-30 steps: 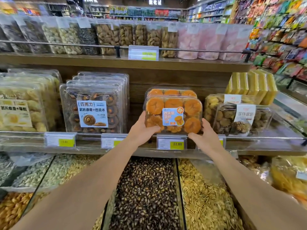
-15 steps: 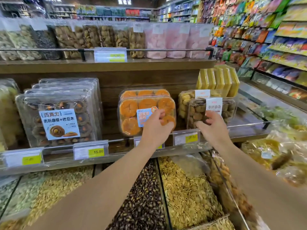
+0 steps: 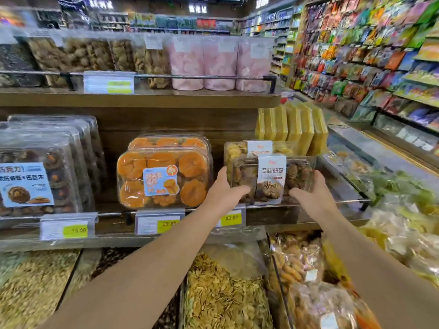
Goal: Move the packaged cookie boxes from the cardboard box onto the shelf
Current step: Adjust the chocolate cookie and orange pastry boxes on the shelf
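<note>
We grasp mixed-cookie box [image 3: 270, 180] on shelf [image 3: 316, 211], right of orange-cookie boxes [image 3: 164, 176]: left hand [image 3: 224, 192] and right hand [image 3: 313, 195] both gripping. Cardboard box unseen; remainder unknown.

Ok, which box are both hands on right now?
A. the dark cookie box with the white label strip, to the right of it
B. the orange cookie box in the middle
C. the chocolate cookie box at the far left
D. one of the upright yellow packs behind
A: the left hand and the right hand grip the two ends of the dark cookie box, while the orange cookie box stands untouched beside it.
</note>
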{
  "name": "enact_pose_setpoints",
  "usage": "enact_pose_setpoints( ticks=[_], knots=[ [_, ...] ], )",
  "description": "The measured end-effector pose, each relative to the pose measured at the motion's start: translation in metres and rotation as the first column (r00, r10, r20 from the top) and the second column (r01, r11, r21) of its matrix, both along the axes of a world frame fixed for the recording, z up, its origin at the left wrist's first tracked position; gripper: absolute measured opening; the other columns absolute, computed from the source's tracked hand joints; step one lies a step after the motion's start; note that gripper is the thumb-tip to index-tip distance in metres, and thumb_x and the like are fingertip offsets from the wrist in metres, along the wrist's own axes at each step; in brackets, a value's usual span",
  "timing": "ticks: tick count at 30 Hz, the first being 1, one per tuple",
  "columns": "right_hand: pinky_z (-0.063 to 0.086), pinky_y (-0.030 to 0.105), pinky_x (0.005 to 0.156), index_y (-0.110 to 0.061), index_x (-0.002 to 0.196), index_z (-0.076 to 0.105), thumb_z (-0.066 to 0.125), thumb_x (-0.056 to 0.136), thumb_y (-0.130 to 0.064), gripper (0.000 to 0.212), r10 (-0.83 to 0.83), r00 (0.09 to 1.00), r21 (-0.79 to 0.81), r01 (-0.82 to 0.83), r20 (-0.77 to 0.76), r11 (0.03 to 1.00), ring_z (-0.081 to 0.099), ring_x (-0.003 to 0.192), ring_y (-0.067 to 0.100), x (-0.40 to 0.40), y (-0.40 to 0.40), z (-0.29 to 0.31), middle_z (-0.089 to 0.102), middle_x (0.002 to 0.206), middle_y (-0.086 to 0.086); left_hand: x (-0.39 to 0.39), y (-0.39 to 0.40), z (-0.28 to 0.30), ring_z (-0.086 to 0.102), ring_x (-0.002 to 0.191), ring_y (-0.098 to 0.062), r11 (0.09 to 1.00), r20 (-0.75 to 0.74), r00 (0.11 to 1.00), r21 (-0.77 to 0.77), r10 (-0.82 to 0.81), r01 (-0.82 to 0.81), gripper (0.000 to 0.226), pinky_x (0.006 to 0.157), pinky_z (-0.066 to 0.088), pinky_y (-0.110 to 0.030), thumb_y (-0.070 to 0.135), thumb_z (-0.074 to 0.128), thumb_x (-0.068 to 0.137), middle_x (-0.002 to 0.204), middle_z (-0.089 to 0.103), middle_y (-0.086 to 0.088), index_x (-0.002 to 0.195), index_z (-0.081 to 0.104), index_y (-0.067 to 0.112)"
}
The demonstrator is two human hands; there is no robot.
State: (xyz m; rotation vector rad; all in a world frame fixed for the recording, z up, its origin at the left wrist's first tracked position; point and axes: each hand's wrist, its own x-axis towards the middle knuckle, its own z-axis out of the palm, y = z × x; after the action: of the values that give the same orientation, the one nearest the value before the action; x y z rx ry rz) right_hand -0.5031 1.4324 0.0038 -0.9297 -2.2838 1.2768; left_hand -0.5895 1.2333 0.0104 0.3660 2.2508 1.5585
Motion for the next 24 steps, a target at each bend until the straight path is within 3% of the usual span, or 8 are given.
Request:
enact_pose_setpoints(
  ticks=[3, 8, 11, 16, 19, 24],
  knots=[
    [0.034, 0.042, 0.111, -0.025, 0.154, 0.021, 0.069, 0.088, -0.026, 0.082, 0.038, 0.999, -0.024, -0.038, -0.001, 0.999, 0.045, 0.135, 0.028, -0.004, 0.007, -0.004, 0.046, 0.15, 0.004, -0.003, 0.004, -0.003, 0.048, 0.13, -0.019, 0.999, 0.009, 1.0, -0.046, -0.029, 0.029, 0.087, 0.105, 0.042, -0.039, 0.042, 0.069, 0.077, 0.146, 0.047, 0.008, 0.152, 0.025, 0.039],
    [0.035, 0.04, 0.11, -0.026, 0.153, 0.024, 0.07, 0.088, -0.024, 0.08, 0.038, 0.998, -0.069, -0.042, -0.057, 0.997, 0.048, 0.132, 0.025, -0.002, 0.009, -0.01, 0.05, 0.144, 0.0, -0.004, 0.001, -0.007, 0.058, 0.113, -0.012, 0.997, -0.07, 0.997, -0.083, -0.014, 0.008, 0.064, 0.087, 0.043, -0.029, 0.028, 0.069, 0.084, 0.121, 0.062, 0.011, 0.142, 0.042, 0.033],
    [0.04, 0.046, 0.11, -0.03, 0.15, 0.029, 0.073, 0.085, -0.023, 0.078, 0.068, 0.994, -0.105, -0.078, -0.09, 0.991, 0.053, 0.125, 0.02, -0.002, 0.011, -0.015, 0.056, 0.128, -0.007, -0.002, 0.0, -0.005, 0.059, 0.104, -0.007, 0.997, -0.093, 0.996, -0.079, 0.004, -0.011, 0.062, 0.077, 0.042, -0.026, 0.026, 0.068, 0.085, 0.115, 0.063, 0.012, 0.141, 0.043, 0.031],
    [0.038, 0.046, 0.111, -0.033, 0.151, 0.026, 0.07, 0.087, -0.021, 0.079, 0.137, 0.984, -0.113, -0.15, -0.117, 0.982, 0.048, 0.117, 0.012, 0.0, 0.011, -0.016, 0.05, 0.127, -0.013, 0.001, -0.003, -0.004, 0.06, 0.098, -0.006, 0.996, -0.095, 0.995, -0.088, 0.022, -0.03, 0.064, 0.069, 0.044, -0.022, 0.025, 0.067, 0.084, 0.113, 0.064, 0.011, 0.142, 0.04, 0.029],
    [0.036, 0.044, 0.109, -0.037, 0.15, 0.027, 0.069, 0.087, -0.021, 0.077, 0.185, 0.977, -0.077, -0.194, -0.109, 0.978, 0.045, 0.116, 0.009, 0.001, 0.01, -0.016, 0.047, 0.126, -0.017, 0.002, -0.004, -0.003, 0.06, 0.103, -0.01, 0.995, -0.099, 0.995, -0.089, 0.029, -0.038, 0.068, 0.073, 0.044, -0.024, 0.025, 0.067, 0.084, 0.118, 0.063, 0.009, 0.144, 0.037, 0.03],
    [0.035, 0.042, 0.109, -0.039, 0.152, 0.022, 0.069, 0.087, -0.022, 0.083, 0.174, 0.981, -0.064, -0.18, -0.09, 0.982, 0.048, 0.129, 0.018, 0.002, 0.011, -0.019, 0.048, 0.146, -0.008, 0.002, -0.002, -0.001, 0.057, 0.113, -0.016, 0.994, -0.107, 0.994, -0.106, 0.008, -0.02, 0.068, 0.098, 0.045, -0.038, 0.027, 0.069, 0.081, 0.124, 0.061, 0.007, 0.141, 0.037, 0.031]
  ],
)
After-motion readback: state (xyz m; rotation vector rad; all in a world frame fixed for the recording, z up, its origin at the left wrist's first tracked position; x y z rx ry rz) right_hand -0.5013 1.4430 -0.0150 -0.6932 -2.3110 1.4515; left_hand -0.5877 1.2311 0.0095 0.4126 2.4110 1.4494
